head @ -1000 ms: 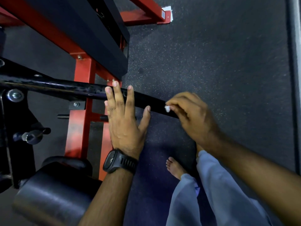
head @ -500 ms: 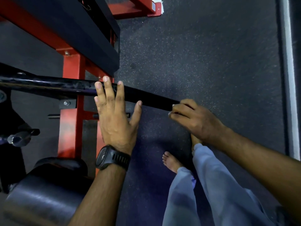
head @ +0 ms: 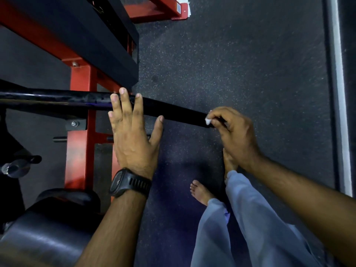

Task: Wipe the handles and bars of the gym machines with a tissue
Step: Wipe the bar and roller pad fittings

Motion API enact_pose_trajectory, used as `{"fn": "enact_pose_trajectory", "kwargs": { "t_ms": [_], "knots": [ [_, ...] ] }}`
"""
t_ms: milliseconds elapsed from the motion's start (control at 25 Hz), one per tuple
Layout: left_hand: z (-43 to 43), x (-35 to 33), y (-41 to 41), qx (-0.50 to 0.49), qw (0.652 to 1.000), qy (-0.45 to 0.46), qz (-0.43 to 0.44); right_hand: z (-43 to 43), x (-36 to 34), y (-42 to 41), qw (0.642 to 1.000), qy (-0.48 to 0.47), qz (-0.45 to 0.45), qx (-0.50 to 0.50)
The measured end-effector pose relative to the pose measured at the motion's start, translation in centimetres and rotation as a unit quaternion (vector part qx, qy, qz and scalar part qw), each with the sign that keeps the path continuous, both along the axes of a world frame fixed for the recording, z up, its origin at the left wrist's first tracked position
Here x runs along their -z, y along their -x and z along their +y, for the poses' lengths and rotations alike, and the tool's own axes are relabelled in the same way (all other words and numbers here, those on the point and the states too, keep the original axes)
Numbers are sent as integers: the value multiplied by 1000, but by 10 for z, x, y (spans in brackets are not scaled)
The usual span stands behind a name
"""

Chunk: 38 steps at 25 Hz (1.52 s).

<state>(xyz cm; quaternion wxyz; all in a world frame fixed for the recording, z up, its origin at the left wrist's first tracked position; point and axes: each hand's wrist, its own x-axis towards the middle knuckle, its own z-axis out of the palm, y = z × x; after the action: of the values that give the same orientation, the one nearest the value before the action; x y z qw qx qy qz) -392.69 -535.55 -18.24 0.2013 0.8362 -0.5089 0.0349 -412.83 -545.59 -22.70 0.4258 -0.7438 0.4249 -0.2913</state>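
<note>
Nothing in the view can be read, whether text, brand or number. A small pale sticker (head: 178, 8) sits on the end of the red foot (head: 154, 14) of the gym machine (head: 81, 78) near the top edge, but whatever is printed on it is too small and blurred to make out, and the white paper (head: 184, 0) just behind it is no clearer. The face of the black watch (head: 120, 182) on the left wrist is dark, and its markings cannot be told.
</note>
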Motion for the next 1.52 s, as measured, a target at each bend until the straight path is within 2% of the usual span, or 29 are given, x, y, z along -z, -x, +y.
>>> {"fn": "enact_pose_trajectory", "kwargs": {
  "t_ms": [120,320,400,520,600,760,880,1000,1080,1160,1200,1320,1400,1440,1520],
  "knots": [
    [1,3,-4,-3,1000,-1,18,1,-2,-17,996,-74,40,25],
    [8,6,-2,2,999,3,35,-7,-3,-27,990,-133,43,-8],
    [11,9,-1,4,999,2,43,-13,-10,-40,984,-165,38,-52],
    [12,11,-1,2,999,3,45,-32,-22,-70,963,-198,37,-178],
    [14,9,0,-1,999,8,48,-46,-17,-64,945,-220,98,-222],
    [19,6,0,3,998,14,55,-51,1,-36,911,-301,188,-212],
    [23,6,0,6,999,10,45,-46,-1,-40,884,-404,144,-184],
    [20,7,2,4,999,7,48,-49,-9,-57,880,-430,66,-190],
    [16,6,1,0,999,2,44,-57,-14,-61,866,-440,82,-222],
    [14,5,0,0,999,5,40,-65,-19,-57,856,-437,139,-237],
    [13,4,2,-3,999,9,41,-66,-21,-58,858,-430,149,-237],
    [11,4,9,-8,999,18,49,-61,-34,-83,865,-432,68,-245],
    [12,3,8,-2,999,16,40,-57,-42,-94,873,-415,61,-249],
    [12,2,7,5,999,15,37,-54,-43,-89,884,-399,72,-233],
    [10,0,3,14,999,23,33,-41,-40,-69,932,-313,70,-168]
  ]
}}
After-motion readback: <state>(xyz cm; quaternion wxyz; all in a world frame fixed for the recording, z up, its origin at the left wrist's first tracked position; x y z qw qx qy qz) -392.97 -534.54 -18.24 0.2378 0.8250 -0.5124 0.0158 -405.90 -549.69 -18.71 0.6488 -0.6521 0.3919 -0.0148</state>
